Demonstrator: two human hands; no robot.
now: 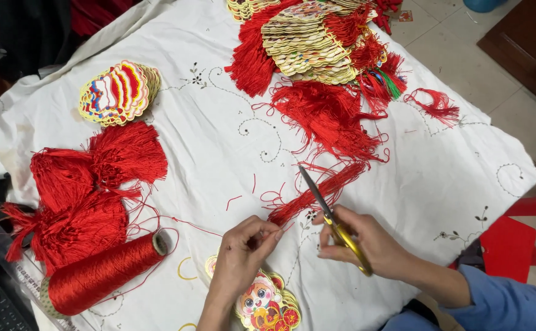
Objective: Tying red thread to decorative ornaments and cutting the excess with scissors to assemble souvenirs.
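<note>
Here, tassel (308, 199) pinched by L-hand (243, 248) fingers (271, 232), scissors (335, 224) above

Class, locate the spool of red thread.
In the head view, the spool of red thread lies lower left on the white cloth, below the red tassels.

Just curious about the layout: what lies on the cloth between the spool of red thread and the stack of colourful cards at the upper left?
In the head view, piles of red tassels lie between the spool of red thread and the stack of cards.
</note>
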